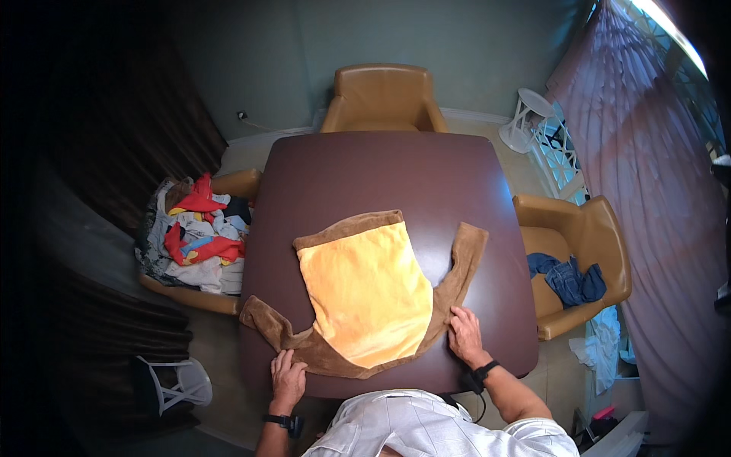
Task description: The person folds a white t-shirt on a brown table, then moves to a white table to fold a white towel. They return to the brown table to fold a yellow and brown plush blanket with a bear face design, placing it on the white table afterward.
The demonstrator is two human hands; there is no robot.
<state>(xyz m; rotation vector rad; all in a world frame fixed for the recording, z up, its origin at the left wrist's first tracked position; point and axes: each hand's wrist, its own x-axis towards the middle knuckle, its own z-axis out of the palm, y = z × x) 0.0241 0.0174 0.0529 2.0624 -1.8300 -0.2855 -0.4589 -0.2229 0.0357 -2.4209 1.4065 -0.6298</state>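
Note:
A fleecy long-sleeved top (368, 291), with a yellow-orange front panel and brown sleeves, lies spread on the dark brown table (377, 171). Its brown hem faces the far side, and the neck end is towards me. My left hand (287, 377) is at the near edge, fingers closed on the brown cloth by the left shoulder. On the other side, my right hand (466, 336) pinches the outer edge of the right sleeve near the shoulder. That sleeve reaches away up the table, while the left sleeve bends out to the table's left edge.
At left, an armchair (188, 305) holds a heap of mixed clothes (200, 240). Blue jeans (574, 280) lie on the right armchair (614, 251); another armchair (382, 94) stands beyond the table. White stools (194, 383) stand at near left and far right.

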